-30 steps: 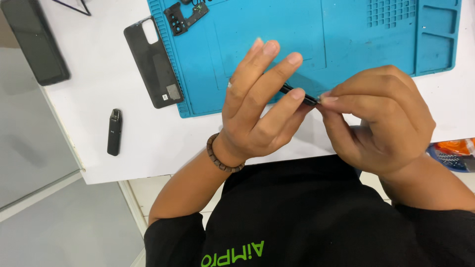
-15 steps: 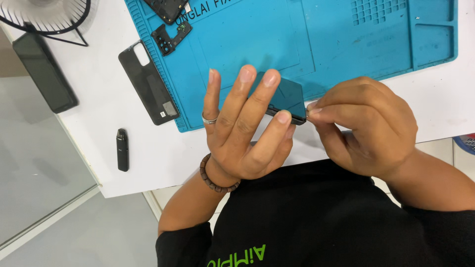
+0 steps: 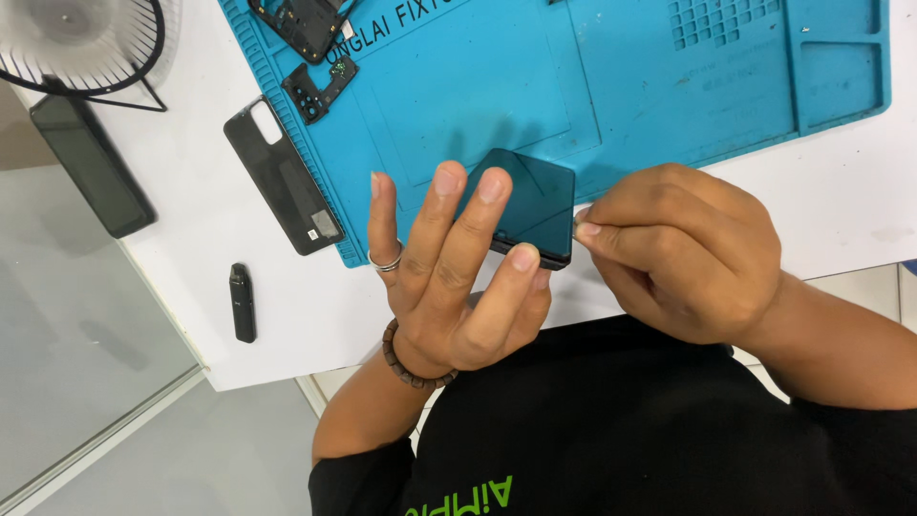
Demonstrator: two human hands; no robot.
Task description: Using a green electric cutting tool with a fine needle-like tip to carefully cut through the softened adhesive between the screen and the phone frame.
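Note:
My left hand (image 3: 449,277) holds a dark phone (image 3: 533,203) up over the near edge of a blue work mat (image 3: 611,86). Its fingers spread across the phone's near side, and a ring and a bead bracelet show on that hand and wrist. My right hand (image 3: 683,253) is closed, with pinched fingertips pressed against the phone's right edge. Whatever those fingertips pinch is too small to make out.
A black phone back cover (image 3: 284,177) lies at the mat's left edge on the white table (image 3: 191,277). Dark frame parts (image 3: 310,38) rest on the mat's far left. A small black stick-shaped device (image 3: 243,302), another dark phone (image 3: 91,172) and a fan base (image 3: 81,43) sit left.
The phone has turned from nearly edge-on to showing its broad dark face. My left fingers have spread wider, and my right fingertips stay at its edge. The view has shifted a little.

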